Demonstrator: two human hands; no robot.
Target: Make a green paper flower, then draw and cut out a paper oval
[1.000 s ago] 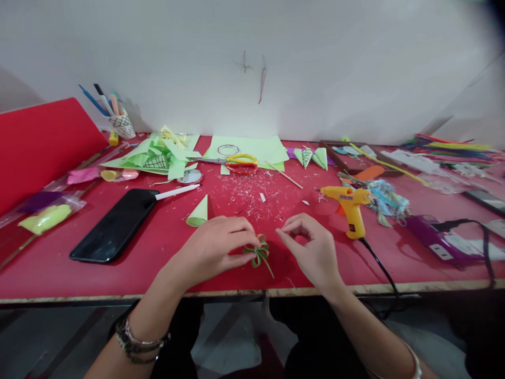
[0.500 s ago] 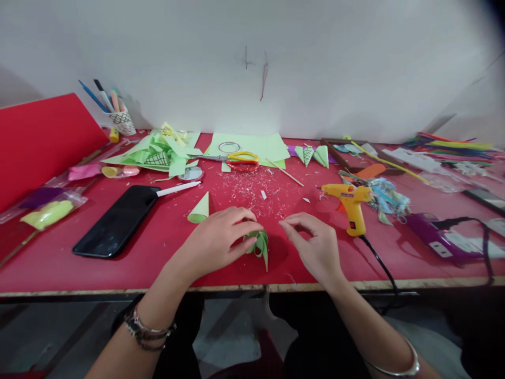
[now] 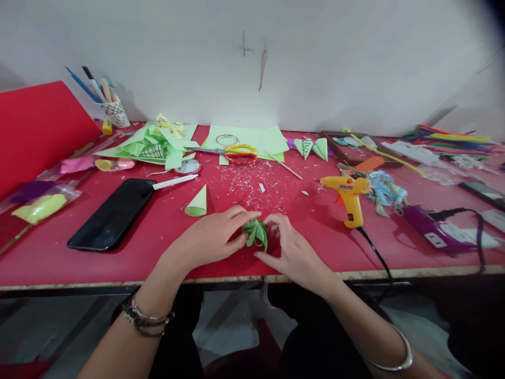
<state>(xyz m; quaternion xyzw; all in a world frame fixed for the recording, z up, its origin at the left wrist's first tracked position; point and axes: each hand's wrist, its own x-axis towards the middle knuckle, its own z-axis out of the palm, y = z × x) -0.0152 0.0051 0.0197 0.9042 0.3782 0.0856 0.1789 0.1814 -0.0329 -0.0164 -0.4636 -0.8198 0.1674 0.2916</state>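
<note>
A green paper flower (image 3: 256,235) made of looped, folded strips lies near the table's front edge, between my hands. My left hand (image 3: 213,234) holds it from the left, thumb and fingers around its side. On the right, my right hand (image 3: 294,250) curves around it with thumb and fingers apart; its fingertips are close to the flower, and whether they touch it I cannot tell. A light green paper cone (image 3: 197,202) stands just beyond my left hand. To the right of my right hand lies a yellow glue gun (image 3: 349,193) with a black cord.
A black phone (image 3: 112,215) and a white pen (image 3: 175,182) lie at left. Behind are green paper scraps (image 3: 158,145), scissors (image 3: 240,153), a wooden stick (image 3: 284,166) and small paper cones (image 3: 306,148). Paper shreds litter the middle. A purple power strip (image 3: 434,226) is at right.
My right hand has moved left to the paper flower, and its pinched fingers have spread. The left hand stays at the flower, which appears turned, with more folds showing. The view has shifted slightly.
</note>
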